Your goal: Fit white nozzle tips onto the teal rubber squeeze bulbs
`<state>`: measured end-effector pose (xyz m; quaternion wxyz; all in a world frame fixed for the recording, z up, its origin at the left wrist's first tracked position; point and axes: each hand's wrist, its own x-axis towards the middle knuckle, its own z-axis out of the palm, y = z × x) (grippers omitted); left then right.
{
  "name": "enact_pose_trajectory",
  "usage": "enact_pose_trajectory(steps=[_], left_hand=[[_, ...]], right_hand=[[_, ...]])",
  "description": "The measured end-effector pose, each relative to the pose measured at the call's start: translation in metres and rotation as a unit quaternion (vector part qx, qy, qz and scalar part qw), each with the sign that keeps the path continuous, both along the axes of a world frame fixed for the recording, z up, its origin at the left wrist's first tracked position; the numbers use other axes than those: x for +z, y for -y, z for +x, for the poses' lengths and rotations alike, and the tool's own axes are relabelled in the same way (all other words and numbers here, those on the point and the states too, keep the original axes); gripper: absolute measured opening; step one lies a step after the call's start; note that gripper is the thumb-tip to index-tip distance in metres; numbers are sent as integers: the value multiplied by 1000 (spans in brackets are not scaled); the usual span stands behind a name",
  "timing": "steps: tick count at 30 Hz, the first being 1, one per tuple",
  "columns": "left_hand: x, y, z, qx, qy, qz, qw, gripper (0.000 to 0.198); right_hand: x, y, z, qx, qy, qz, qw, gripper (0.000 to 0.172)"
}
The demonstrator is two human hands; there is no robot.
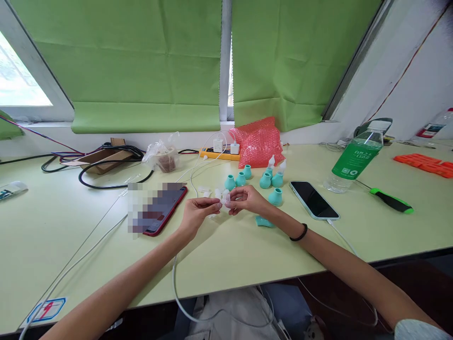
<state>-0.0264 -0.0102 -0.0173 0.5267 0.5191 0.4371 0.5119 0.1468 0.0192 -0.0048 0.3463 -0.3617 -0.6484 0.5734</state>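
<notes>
My left hand [194,216] is closed, with thumb and forefinger pinched at a small translucent white plastic piece [227,198]. From the other side, my right hand [247,199] also pinches this piece between thumb and fingers. Whether it is one part or two fitted together is too small to tell. Several similar translucent pieces [205,191] lie just behind my fingers. Teal bulb-shaped parts [230,182] stand beyond my hands. Two of the teal bulbs at the back carry a clear pointed tip [282,166]. One teal bulb [264,221] lies on its side beneath my right forearm.
A red-cased phone [166,210] lies left of my hands; another phone [314,200], on a cable, lies right. Behind are a power strip [219,154] and red bubble wrap [260,141]. A water bottle [356,160] and green-black screwdriver [391,200] are at the right.
</notes>
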Motion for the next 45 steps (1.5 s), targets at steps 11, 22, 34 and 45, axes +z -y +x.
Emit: enact_pose_trajectory(steps=[11, 22, 34, 45], left_hand=[[2, 1, 1, 3, -18, 1, 1000, 22], [-1, 6, 7, -33, -121, 112, 986, 37], [2, 14, 5, -89, -219, 200, 951, 50], [7, 11, 4, -177, 7, 34, 984, 45]], right_hand=[[-2, -1, -1, -5, -1, 20, 1000, 43], [-3, -1, -3, -84, -39, 66, 994, 40], [-6, -2, -2, -94, -54, 118, 987, 31], [0, -2, 1, -54, -65, 126, 988, 30]])
